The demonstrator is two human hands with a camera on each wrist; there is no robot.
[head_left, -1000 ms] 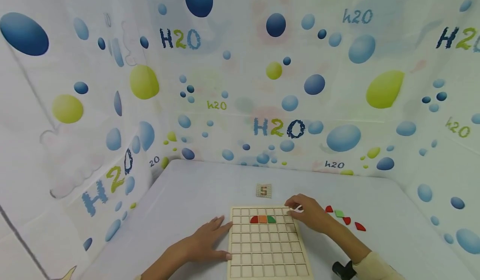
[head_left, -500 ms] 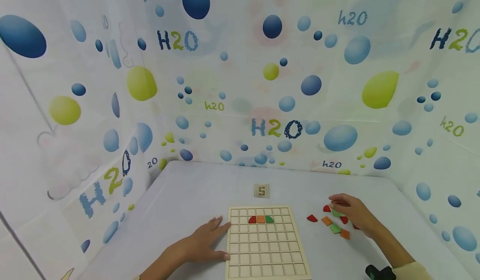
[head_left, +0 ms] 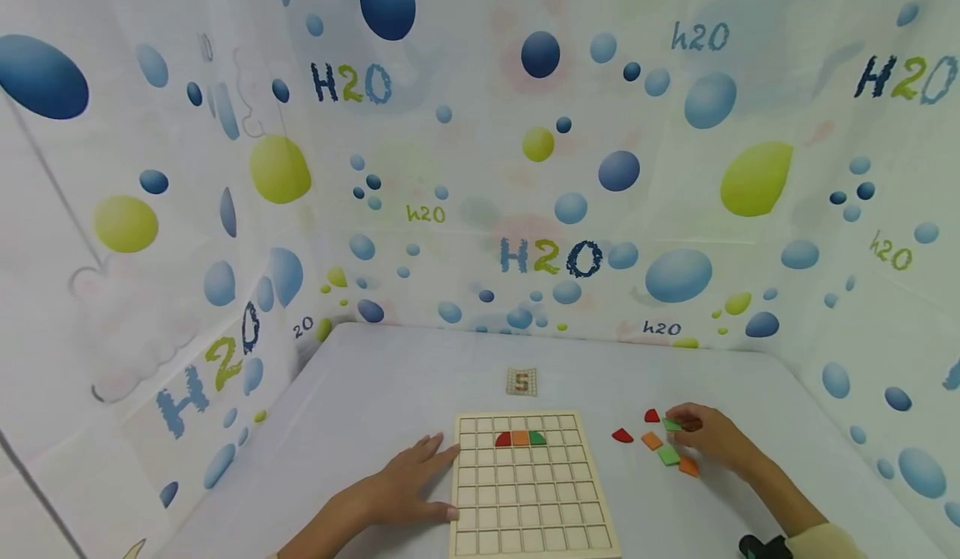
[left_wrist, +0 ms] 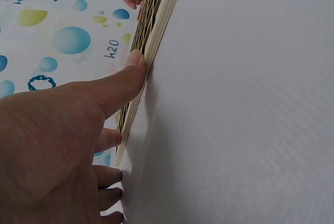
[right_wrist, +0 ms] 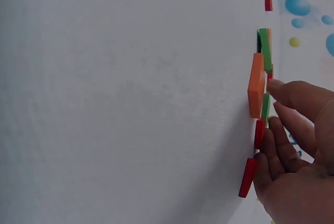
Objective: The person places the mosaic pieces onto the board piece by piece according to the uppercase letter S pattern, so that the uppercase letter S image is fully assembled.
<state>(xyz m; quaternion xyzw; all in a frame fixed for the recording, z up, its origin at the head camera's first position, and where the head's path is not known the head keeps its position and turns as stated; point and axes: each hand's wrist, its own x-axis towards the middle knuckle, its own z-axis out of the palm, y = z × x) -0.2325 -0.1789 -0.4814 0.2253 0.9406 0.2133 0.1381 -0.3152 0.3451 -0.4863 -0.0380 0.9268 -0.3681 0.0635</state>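
On the table, head view: board (head_left: 530, 492), its edge touched by the widely spread left hand (head_left: 411, 482); right hand (head_left: 710, 436) loosely bent at a green piece (head_left: 671, 424), grip indeterminable. Left wrist: thumb (left_wrist: 119, 87) overlapped rim (left_wrist: 164, 12). Right wrist alone: two red pieces (right_wrist: 248, 178) showed beside fingers (right_wrist: 284, 148).

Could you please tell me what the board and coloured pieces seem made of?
The board looks like unpainted wood, from its matt, pale-tan face and edges. The coloured pieces, smooth, with colour on their edges too, could be painted wood or plastic.
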